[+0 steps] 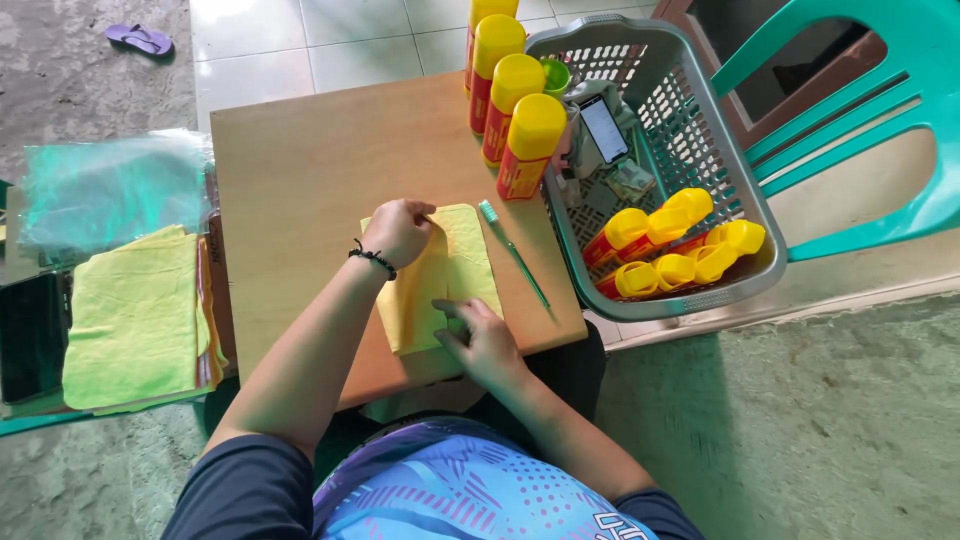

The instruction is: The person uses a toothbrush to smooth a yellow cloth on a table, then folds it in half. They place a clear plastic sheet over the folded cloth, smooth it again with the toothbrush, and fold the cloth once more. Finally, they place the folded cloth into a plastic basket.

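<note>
Cloth under both hands | left hand curled on top edge | right hand flat, pressing

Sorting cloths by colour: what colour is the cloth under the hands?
Yellow cloth, clearest in the head view.

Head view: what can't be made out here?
- Yellow cloth: parts hidden under the left hand and right hand.
- Top bottle of the upright row: cut off by the upper edge.
- Items behind the phone in the basket: too cluttered to identify.
- Dark object at far left: cut off by the edge.
</note>
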